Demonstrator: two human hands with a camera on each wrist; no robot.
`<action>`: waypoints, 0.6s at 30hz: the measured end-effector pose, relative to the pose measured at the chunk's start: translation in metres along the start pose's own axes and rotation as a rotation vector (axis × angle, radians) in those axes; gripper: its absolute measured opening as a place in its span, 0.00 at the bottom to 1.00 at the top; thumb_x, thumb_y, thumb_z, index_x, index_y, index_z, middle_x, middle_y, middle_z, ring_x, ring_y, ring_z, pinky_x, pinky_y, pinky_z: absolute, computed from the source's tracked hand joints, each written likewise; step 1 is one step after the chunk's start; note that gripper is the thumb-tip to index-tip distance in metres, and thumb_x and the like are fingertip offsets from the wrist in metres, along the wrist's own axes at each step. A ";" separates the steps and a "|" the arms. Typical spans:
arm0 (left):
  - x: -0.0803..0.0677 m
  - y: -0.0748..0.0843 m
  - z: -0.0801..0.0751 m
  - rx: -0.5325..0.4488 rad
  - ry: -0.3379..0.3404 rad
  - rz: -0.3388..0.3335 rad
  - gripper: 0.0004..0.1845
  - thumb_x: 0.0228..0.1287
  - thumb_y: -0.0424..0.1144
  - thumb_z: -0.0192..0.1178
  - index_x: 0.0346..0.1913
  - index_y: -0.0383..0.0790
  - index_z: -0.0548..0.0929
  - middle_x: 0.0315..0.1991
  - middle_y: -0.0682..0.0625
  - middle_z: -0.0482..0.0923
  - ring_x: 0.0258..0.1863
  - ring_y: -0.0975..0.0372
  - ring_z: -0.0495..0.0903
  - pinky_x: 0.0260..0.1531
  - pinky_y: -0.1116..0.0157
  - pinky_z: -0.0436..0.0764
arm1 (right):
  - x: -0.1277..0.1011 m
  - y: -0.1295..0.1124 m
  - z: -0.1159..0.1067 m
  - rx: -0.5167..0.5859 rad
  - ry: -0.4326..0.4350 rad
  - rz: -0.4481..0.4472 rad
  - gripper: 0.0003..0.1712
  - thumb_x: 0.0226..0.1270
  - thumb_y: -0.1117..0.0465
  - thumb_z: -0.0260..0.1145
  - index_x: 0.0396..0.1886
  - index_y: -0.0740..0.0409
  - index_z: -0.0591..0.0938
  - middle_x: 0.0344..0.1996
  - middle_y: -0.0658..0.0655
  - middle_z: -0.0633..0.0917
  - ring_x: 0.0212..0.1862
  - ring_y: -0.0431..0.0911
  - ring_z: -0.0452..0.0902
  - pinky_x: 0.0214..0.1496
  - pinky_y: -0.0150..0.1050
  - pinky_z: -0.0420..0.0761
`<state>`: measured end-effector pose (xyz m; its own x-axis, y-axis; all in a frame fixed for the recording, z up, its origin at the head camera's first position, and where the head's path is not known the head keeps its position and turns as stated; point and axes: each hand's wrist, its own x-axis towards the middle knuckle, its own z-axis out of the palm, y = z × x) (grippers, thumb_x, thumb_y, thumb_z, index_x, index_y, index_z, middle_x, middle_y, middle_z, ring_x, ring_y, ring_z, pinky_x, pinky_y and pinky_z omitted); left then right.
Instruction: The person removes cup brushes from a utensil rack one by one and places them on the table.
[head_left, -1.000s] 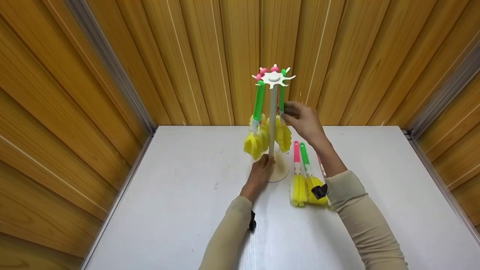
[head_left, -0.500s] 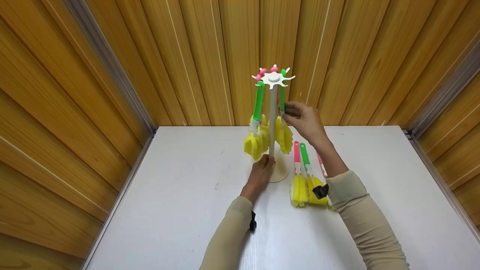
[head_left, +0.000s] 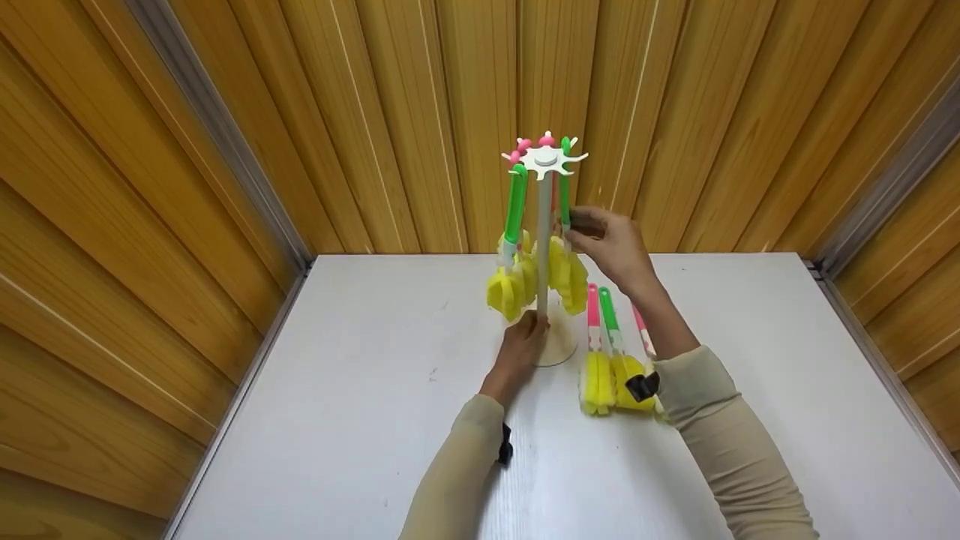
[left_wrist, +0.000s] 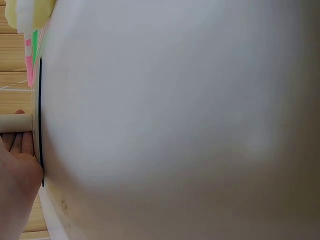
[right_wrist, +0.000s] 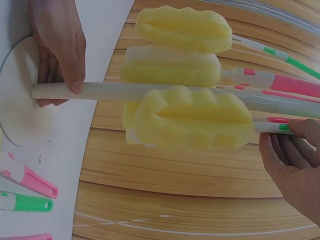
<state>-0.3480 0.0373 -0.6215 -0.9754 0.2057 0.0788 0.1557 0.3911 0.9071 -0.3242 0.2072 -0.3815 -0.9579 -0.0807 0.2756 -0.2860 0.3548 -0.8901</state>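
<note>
A thin brush could slip off its hook

The brush with a long green plastic handle and a puffy yellow sponge head (head_left: 565, 199) hangs upright at the back of the tall white stand with a round pole (head_left: 543, 247). Its top is up by the white star-shaped ring of hooks (head_left: 545, 157), but I can't tell if a hook goes all the way through its hole. If not, it could drop when let go. A hard tug could also pull it loose, or its sponge could bump the one beside it — they hang close together. Most of the hanging brushes are at the left and back, so the stand might tip if nobody steadied it.

The right hand (head_left: 619, 247) pinches the brush's white neck, just above the sponge, with thumb and fingers almost together. The left hand (head_left: 520, 345) wraps its fingers and thumb around the bottom of the pole — only as wide as the pole itself — just over the flat round base (head_left: 559, 349)
</note>
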 end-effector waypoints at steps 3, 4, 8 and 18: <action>0.000 0.001 0.000 0.001 -0.002 -0.002 0.27 0.79 0.63 0.42 0.56 0.45 0.78 0.40 0.55 0.77 0.42 0.63 0.74 0.44 0.61 0.73 | -0.001 0.000 -0.001 -0.003 0.009 0.000 0.22 0.72 0.63 0.68 0.64 0.59 0.80 0.56 0.59 0.85 0.57 0.51 0.81 0.56 0.40 0.83; -0.001 0.001 0.001 0.006 0.003 -0.002 0.27 0.79 0.63 0.42 0.56 0.45 0.79 0.39 0.55 0.78 0.41 0.63 0.75 0.44 0.61 0.73 | -0.001 0.000 -0.001 -0.003 0.009 -0.006 0.22 0.72 0.63 0.68 0.64 0.59 0.80 0.56 0.60 0.85 0.57 0.51 0.81 0.56 0.40 0.83; -0.001 0.004 0.001 0.017 0.028 -0.013 0.22 0.79 0.60 0.45 0.51 0.48 0.80 0.37 0.53 0.79 0.38 0.63 0.74 0.41 0.63 0.73 | -0.001 0.002 -0.002 -0.009 0.008 -0.030 0.22 0.73 0.63 0.67 0.64 0.61 0.80 0.56 0.61 0.85 0.57 0.52 0.81 0.57 0.40 0.82; 0.004 0.010 -0.007 -0.010 0.019 -0.072 0.15 0.74 0.58 0.55 0.44 0.52 0.81 0.32 0.57 0.76 0.34 0.65 0.74 0.36 0.64 0.72 | -0.006 -0.013 -0.004 -0.039 0.020 -0.010 0.22 0.74 0.66 0.65 0.65 0.67 0.78 0.57 0.64 0.83 0.59 0.54 0.80 0.59 0.42 0.81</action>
<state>-0.3513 0.0358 -0.6091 -0.9868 0.1605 0.0210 0.0837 0.3951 0.9148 -0.3147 0.2072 -0.3703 -0.9540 -0.0657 0.2925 -0.2944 0.3898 -0.8726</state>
